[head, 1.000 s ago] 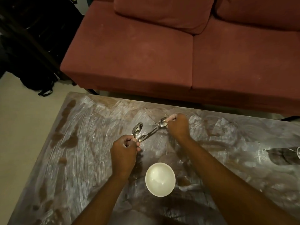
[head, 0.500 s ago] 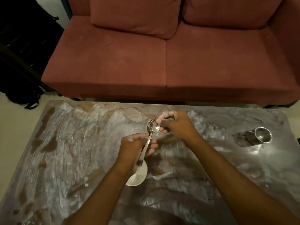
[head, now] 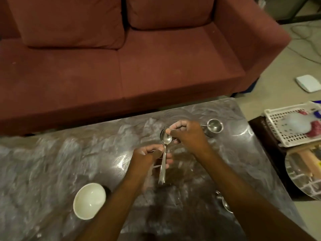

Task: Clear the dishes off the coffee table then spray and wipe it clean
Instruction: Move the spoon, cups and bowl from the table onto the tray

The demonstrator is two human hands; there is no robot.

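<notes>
Two steel spoons (head: 164, 153) are stacked together above the smeared coffee table (head: 60, 162). My left hand (head: 147, 159) grips their handles, and my right hand (head: 187, 134) pinches the bowl end at the top. A white bowl (head: 89, 200) stands on the table near the front left. A steel cup (head: 214, 126) stands on the table just right of my right hand. Another steel item (head: 224, 202) peeks out from under my right forearm, mostly hidden.
A red sofa (head: 121, 66) runs along the table's far side. Right of the table are a white perforated basket (head: 293, 126) holding cloths and a round steel plate (head: 304, 173) on a dark stand. A white device (head: 308, 83) lies on the floor.
The two spoons, held apart a second ago, are now stacked in my hands. The view has swung right, bringing the cup, basket and plate into sight; the bowl now appears at the left.
</notes>
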